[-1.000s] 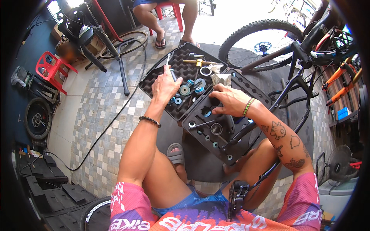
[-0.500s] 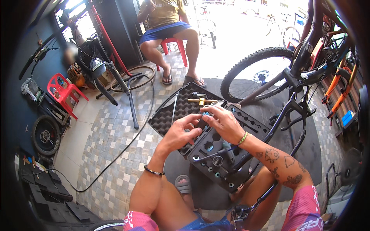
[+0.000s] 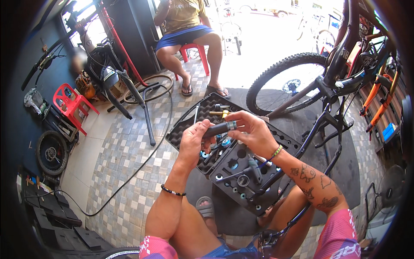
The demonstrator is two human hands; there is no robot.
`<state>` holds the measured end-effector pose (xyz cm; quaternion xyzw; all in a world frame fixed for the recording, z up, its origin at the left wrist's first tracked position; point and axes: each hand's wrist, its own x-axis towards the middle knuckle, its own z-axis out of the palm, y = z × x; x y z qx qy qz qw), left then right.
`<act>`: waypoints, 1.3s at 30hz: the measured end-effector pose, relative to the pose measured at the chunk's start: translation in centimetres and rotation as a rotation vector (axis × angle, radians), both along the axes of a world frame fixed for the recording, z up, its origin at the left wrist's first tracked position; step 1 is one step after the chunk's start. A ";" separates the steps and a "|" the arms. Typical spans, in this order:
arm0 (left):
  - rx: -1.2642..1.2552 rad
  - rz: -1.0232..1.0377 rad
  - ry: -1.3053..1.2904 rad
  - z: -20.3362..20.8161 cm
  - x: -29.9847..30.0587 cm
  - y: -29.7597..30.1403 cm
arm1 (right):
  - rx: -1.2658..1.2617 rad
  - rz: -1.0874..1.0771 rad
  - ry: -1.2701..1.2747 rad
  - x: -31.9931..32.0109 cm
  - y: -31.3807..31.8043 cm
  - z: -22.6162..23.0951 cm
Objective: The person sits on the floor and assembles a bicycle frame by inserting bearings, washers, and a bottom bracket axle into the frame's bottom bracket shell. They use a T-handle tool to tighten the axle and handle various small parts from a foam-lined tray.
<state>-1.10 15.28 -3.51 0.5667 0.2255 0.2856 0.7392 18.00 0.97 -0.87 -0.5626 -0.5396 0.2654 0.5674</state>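
Observation:
Over an open black tool case (image 3: 217, 175) my two hands hold a dark cylindrical tool with a silver and bluish ringed end (image 3: 217, 129). My left hand (image 3: 194, 141) is wrapped round its dark body. At the ringed end, the thumb and fingers of my right hand (image 3: 257, 134) close on the metal. The tool lies nearly level, tilted up a little to the right. Beneath my hands, the case shows wavy foam (image 3: 176, 136), several small blue-ringed parts and a T-shaped brass-coloured tool (image 3: 224, 114). A dark bicycle frame (image 3: 315, 119) stands to the right, partly over the case.
A knobby bicycle wheel (image 3: 276, 82) rises beyond the case. Someone in blue shorts sits on a red stool (image 3: 200, 55) at the far side. A red chair (image 3: 71, 103) and a bike stand (image 3: 129, 93) are at left. A hose (image 3: 142, 166) crosses the tiled floor.
My left hand has moved slightly left and my right hand slightly right, apart from each other. The dark cylindrical tool has swung toward level, and its ringed end now shows.

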 end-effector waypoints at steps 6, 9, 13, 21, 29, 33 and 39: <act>-0.001 0.043 -0.030 0.6 -0.4 0.3 | 0.043 -0.027 0.156 1.6 0.3 -0.2; 0.024 -0.010 -0.017 0.5 -0.3 -0.1 | 0.047 0.024 0.115 0.5 0.1 0.2; 0.050 -0.055 -0.001 0.2 -0.1 -0.3 | -0.012 0.035 0.021 0.3 -0.5 0.9; 0.106 -0.090 -0.054 -0.2 -0.7 0.6 | 0.018 0.076 0.097 0.0 -0.3 -0.1; 0.281 -0.015 -0.055 1.2 -0.6 -1.0 | -0.004 0.087 0.096 0.3 -0.1 0.3; 0.004 -0.124 -0.323 1.9 -0.3 -1.2 | -0.054 0.058 0.268 1.1 0.0 1.2; 0.558 0.167 0.343 -1.7 -0.7 3.3 | 0.020 -0.122 0.284 2.6 0.1 0.8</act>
